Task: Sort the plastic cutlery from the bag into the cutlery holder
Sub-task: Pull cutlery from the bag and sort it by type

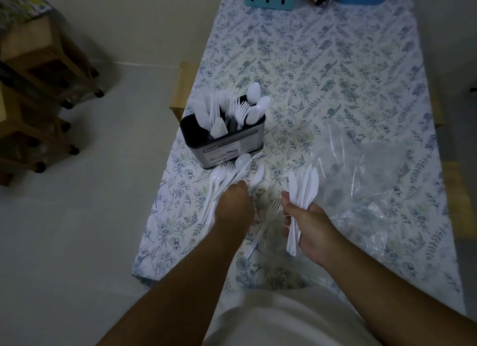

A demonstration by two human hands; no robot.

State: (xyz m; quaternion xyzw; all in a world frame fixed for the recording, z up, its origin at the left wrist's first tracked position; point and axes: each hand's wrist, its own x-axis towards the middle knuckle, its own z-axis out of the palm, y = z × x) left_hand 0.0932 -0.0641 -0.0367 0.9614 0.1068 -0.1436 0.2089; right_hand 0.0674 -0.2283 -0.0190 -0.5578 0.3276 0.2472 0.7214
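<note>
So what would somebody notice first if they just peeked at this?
Probably the black cutlery holder near the table's left edge, bristling with white plastic knives, forks and spoons. Just in front of it, the left hand reaches into a loose pile of cutlery, while the right hand grips a bundle of knives. A crumpled clear bag lies to the right.

**Dim, flat light with wide-angle bending**

The scene is lit dimly and evenly, with a cool grey cast; no light source is seen. Soft, faint shadows are cast beneath the wooden trolley point(38, 92) on the left. Weak glare is caught on the clear plastic bag point(361, 170), whose creases are washed out. The worktop point(335, 74) edges are bowed by lens distortion. Corners are darkened, and fine detail is smeared slightly throughout.
</note>
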